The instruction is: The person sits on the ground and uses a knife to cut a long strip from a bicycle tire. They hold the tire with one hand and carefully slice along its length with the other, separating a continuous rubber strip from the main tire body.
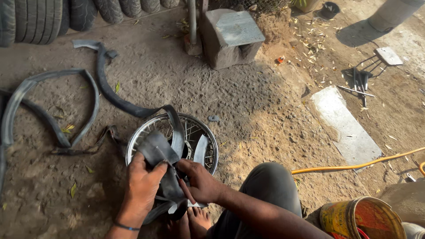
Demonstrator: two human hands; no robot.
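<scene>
Rubber strip (159, 152) pinched in left hand (142, 188) and right hand (201, 181), both closed on it, over near edge of spoked rim (201, 128) on dirt ground (265, 115). Probably working the strip by the rim; next needs firm pull. Long axis from hands toward far left.

A black rubber inner tube (161, 152), flat and airless, is held folded between both hands over a spoked wheel rim (201, 128). The left hand (141, 186) grips the folded part from the side, thumb pressed on top; the right hand (201, 181) pinches it from the other side. From the fold, a long strip of the tube runs up and away across the dirt ground. The rim is shiny metal with thin spokes and lies flat on the ground, just in front of the person's bare feet.
</scene>
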